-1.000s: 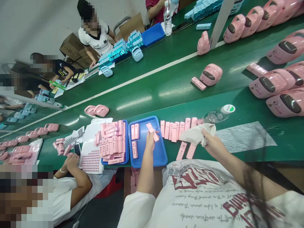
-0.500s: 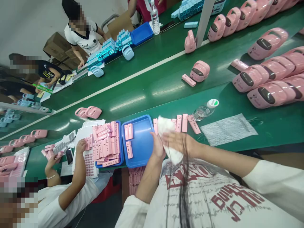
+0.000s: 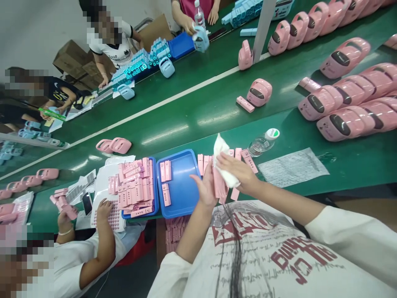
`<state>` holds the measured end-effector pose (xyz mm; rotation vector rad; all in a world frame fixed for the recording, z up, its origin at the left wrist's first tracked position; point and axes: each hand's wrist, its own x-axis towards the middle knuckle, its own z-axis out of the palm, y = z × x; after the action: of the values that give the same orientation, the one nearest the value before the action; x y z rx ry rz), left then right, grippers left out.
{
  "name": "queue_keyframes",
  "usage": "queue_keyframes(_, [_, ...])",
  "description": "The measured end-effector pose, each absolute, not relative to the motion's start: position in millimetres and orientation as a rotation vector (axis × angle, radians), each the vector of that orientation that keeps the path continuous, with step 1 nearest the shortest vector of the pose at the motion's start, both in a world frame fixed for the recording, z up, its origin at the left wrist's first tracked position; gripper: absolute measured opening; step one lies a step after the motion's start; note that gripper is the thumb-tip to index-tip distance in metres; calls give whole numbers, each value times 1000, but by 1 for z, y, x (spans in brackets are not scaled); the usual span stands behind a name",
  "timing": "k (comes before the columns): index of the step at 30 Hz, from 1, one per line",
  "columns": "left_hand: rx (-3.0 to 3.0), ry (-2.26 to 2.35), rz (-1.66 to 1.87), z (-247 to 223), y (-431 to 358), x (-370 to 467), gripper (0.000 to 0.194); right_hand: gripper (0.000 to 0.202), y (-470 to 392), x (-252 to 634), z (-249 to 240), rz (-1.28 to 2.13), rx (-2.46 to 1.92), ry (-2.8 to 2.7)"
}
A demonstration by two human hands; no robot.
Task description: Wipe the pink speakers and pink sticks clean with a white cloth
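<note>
My left hand [image 3: 206,188] has its thumb stretched out and its fingers mostly hidden along a pink piece [image 3: 220,190], which stands nearly upright in front of my shirt. My right hand [image 3: 237,170] presses a white cloth [image 3: 221,145] over that piece from the right side. Whether the pink piece is one long bar or several together I cannot make out. Just left of my hands is a blue tray [image 3: 182,194] with 3 pink bars [image 3: 166,194] lying at its left side. More pink bars [image 3: 248,160] lie in a row behind my right hand.
A plastic bottle [image 3: 262,145] lies beside a crumpled sheet [image 3: 293,167] at the right. A heaped tray of pink bars [image 3: 136,188] stands left, beside a co-worker's hands [image 3: 104,211]. Pink rounded cases [image 3: 338,122] line the right side; people sit across the green bench.
The pink piece now shows beneath the cloth, and my right hand has shifted up slightly. Across the bench, a person's hand now holds a light blue case. The co-worker's right hand moved down from the heaped tray.
</note>
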<state>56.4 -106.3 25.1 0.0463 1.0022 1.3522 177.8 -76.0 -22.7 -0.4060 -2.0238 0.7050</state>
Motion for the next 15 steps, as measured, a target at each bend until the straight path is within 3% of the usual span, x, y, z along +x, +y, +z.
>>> queue_keyframes(5, [127, 1017, 1320, 17, -106, 52, 68, 29, -88, 184, -27, 1016, -398, -1960])
queue_keyframes(9, [406, 936, 1338, 17, -109, 50, 47, 33, -64, 196, -24, 1204, -943, -1282])
queue_keyframes(12, [414, 945, 1324, 20, -109, 50, 44, 34, -47, 198, -14, 1416, -1112, -656])
queue_keyframes(15, [360, 972, 1296, 17, -107, 53, 47, 36, -53, 193, -3, 1450, -1059, -671])
